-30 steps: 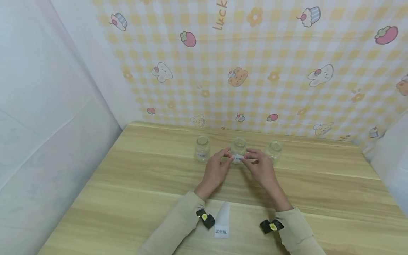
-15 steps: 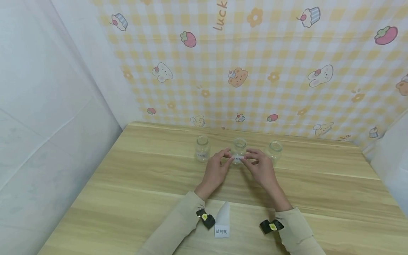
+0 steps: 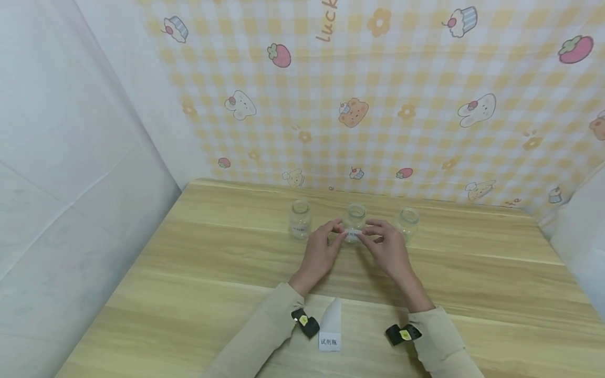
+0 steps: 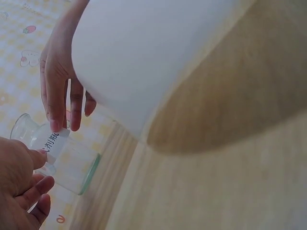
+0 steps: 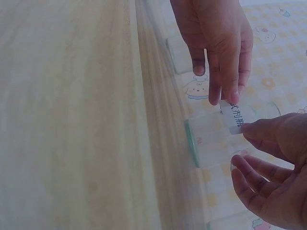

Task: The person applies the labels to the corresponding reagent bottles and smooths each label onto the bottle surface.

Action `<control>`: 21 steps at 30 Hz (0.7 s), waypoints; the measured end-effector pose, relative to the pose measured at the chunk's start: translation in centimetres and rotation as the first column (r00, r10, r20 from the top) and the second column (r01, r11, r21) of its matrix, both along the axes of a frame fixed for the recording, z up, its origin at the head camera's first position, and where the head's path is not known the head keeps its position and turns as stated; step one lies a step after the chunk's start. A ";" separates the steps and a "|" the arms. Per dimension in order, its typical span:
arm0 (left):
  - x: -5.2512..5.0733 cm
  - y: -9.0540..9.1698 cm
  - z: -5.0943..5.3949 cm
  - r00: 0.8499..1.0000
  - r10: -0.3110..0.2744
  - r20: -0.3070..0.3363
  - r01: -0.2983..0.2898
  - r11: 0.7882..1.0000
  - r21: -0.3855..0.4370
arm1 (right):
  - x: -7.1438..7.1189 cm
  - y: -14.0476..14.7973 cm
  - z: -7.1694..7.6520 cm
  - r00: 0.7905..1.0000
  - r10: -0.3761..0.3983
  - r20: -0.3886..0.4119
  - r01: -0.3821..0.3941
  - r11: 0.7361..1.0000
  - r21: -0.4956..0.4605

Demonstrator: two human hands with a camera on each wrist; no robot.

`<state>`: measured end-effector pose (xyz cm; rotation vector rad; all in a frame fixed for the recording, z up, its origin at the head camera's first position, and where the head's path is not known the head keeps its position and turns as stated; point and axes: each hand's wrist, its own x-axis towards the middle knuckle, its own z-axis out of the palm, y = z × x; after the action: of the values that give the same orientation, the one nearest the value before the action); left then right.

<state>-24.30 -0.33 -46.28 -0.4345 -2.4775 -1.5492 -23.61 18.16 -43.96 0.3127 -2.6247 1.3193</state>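
Observation:
In the head view, my left hand [image 3: 321, 256] pinches the left end of a small white label [image 3: 353, 234] bearing dark handwritten characters. The label's right end is pinched by my right hand [image 3: 388, 251]. It lies across the front of the middle glass jar [image 3: 356, 212], which stands upright and lidless. Whether the label is fully flat on the glass, I cannot tell. In the left wrist view, the thumb of each hand is on the label [image 4: 56, 143]. The right wrist view shows the label [image 5: 232, 116] between both hands, along the jar's side [image 5: 208, 141].
A glass jar [image 3: 300, 212] with a similar label stands to the left, another glass jar [image 3: 408, 216] to the right, partly behind my right hand. A white paper strip [image 3: 330, 341] with a written label and raised end lies between my forearms on the wooden table [image 3: 212, 278].
Both hands keep the label at the middle jar with almost no movement. Only the head view has shifted very slightly.

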 end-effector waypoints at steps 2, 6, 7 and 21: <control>-0.1 0.0 0.0 1.000 0.002 -0.003 -0.002 1.000 -0.001 | 0.0 0.0 0.0 1.000 -0.001 -0.001 0.001 1.000 -0.001; -0.1 0.1 0.0 1.000 -0.001 -0.004 0.001 1.000 0.003 | 0.0 0.0 0.0 1.000 -0.001 -0.007 0.001 1.000 -0.001; -0.1 0.1 0.0 1.000 -0.001 -0.003 0.001 1.000 0.003 | 0.0 0.0 0.1 1.000 0.000 -0.011 0.000 1.000 0.001; 0.0 0.0 -0.1 1.000 -0.009 -0.014 0.009 1.000 0.006 | -0.1 0.0 0.0 1.000 -0.006 -0.016 0.006 1.000 0.005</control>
<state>-24.30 -0.31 -46.36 -0.4550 -2.4633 -1.5506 -23.71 18.20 -44.00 0.3153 -2.6141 1.3027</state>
